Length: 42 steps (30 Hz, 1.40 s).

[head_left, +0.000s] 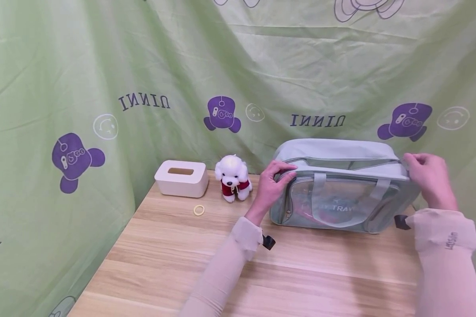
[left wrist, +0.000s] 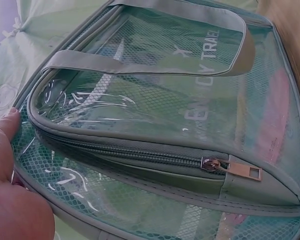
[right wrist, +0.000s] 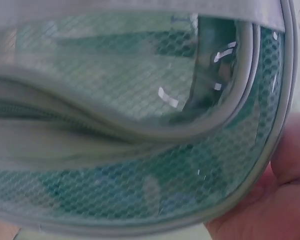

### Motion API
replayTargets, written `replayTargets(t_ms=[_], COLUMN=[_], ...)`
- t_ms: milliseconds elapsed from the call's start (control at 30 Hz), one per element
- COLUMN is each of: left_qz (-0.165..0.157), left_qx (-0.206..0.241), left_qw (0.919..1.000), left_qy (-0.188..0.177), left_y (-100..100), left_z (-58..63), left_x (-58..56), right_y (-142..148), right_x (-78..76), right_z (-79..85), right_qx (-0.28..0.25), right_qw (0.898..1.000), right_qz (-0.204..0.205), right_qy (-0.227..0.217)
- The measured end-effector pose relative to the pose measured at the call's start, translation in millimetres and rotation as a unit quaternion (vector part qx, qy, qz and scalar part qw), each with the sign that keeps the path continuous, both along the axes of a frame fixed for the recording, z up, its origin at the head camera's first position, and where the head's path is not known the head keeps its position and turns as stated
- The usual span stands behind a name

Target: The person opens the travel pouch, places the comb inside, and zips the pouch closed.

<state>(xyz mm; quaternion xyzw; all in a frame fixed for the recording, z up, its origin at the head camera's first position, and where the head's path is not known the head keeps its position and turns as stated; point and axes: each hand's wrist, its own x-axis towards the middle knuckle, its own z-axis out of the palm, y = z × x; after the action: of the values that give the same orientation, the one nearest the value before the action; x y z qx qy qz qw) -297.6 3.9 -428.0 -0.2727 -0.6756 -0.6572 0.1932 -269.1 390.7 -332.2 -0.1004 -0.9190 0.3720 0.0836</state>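
Note:
A see-through, grey-green travel bag (head_left: 341,198) with a strap handle and a zipped front pocket stands upright on the right of the table. Its top zipper (head_left: 353,163) gapes along much of its length. My left hand (head_left: 271,182) pinches the bag's top left edge between thumb and fingers. At the opposite top corner, where the zipper's two sides meet, my right hand (head_left: 430,178) grips with curled fingers; the zipper pull there is hidden. Up close, the left wrist view shows the pocket's metal zipper pull (left wrist: 245,171). Something pink (left wrist: 274,117) shows through the clear front.
Left of the bag, a white plush dog (head_left: 232,174) in a red top sits beside a white tissue box (head_left: 181,178). A small pale yellow ring (head_left: 198,210) lies in front of them on the wooden table (head_left: 154,264). A green printed curtain (head_left: 182,66) hangs close behind.

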Motion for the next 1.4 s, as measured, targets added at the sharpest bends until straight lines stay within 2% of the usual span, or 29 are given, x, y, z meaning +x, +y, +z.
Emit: replayTargets(t_ms=[200, 333, 467, 600, 767, 1067, 1267, 1400], left_qz=[0.005, 0.008, 0.01, 0.01, 0.013, 0.008, 0.004, 0.003], left_qx=[0.0, 0.001, 0.002, 0.001, 0.003, 0.01, 0.012, 0.013], left_qw=[1.0, 0.9999, 0.9999, 0.9998, 0.9997, 0.9996, 0.9995, 0.9992], left_qy=[0.006, 0.01, 0.013, 0.017, 0.021, 0.025, 0.031, 0.038], left_y=[2, 2, 2, 2, 2, 2, 2, 3], left_z=[-1.3, -3.1, -3.6, -2.9, -3.2, -5.5, -5.5, -5.9], left_x=[0.1, -1.5, -2.6, -2.4, -1.3, -0.9, -0.4, -1.2], right_y=[0, 4, 6, 3, -5, -32, -42, -43], right_x=[1.9, 3.1, 3.5, 4.2, 5.9, 5.0, 5.8, 4.1], right_z=[0.1, -1.0, 0.1, 4.0, 7.2, 6.7, 8.3, 9.5], right_qx=[-0.015, -0.023, -0.008, 0.001, -0.009, 0.027, 0.01, -0.033], right_qw=[1.0, 1.0, 0.999, 0.999, 0.999, 0.998, 0.998, 0.995], right_qz=[-0.019, 0.008, 0.034, 0.039, 0.007, -0.049, -0.064, -0.091], right_qy=[0.007, 0.013, -0.005, -0.032, -0.042, 0.012, 0.016, 0.016])
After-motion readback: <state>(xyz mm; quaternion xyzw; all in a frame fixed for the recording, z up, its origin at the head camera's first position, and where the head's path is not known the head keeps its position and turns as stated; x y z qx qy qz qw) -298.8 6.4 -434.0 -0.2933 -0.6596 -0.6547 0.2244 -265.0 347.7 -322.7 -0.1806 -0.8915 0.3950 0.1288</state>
